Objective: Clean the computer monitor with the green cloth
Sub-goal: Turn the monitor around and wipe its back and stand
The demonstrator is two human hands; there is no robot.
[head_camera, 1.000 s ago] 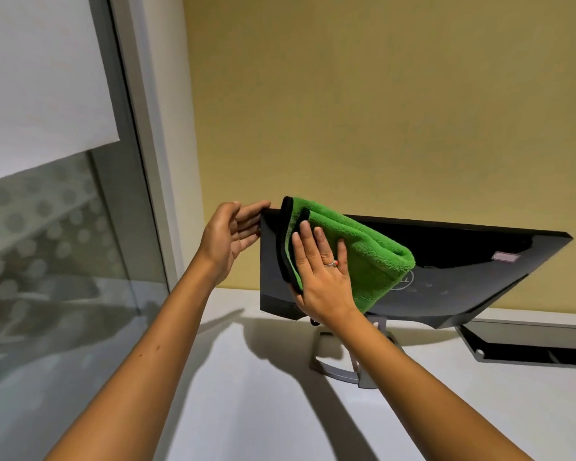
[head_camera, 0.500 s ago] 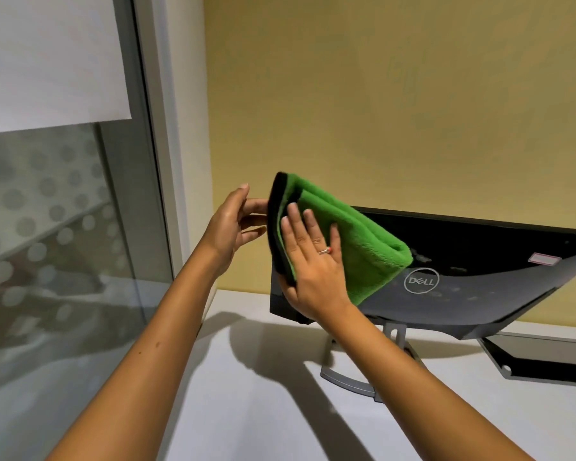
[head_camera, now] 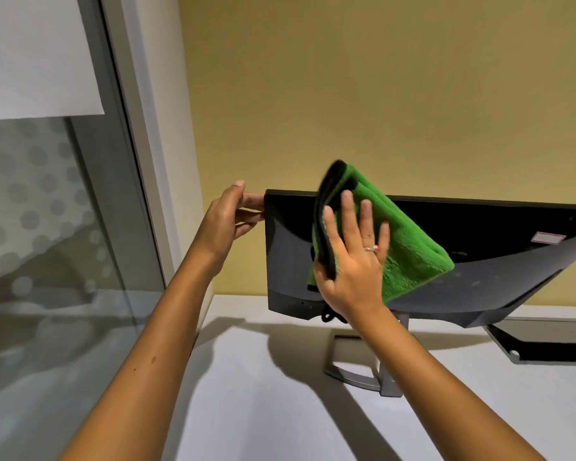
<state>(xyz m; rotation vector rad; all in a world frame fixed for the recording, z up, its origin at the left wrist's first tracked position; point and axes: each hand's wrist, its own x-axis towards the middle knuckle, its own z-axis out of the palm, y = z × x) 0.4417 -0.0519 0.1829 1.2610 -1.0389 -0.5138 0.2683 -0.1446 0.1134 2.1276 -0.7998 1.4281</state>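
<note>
A plain white bench (head_camera: 263, 410) runs from the near edge to the yellow far wall, meeting a glass partition on its left. The monitor's grey metal stand (head_camera: 363, 377) rests on it right of centre, an open angular frame. At the far right, a flat dark-framed panel (head_camera: 546, 344) lies on the surface, cut off by the picture's edge. Dark shadows fall across the bench left of the stand.

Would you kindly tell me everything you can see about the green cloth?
The green cloth looks like plush microfibre with a dark edging, folded into a thick pad of several layers. It lies flat against the glossy black back of the monitor, near its upper left corner, its top fold rising above the monitor's edge. The right hand presses it there with straight, spread fingers, the thumb against its dark-edged side. The left hand does not touch it.
</note>
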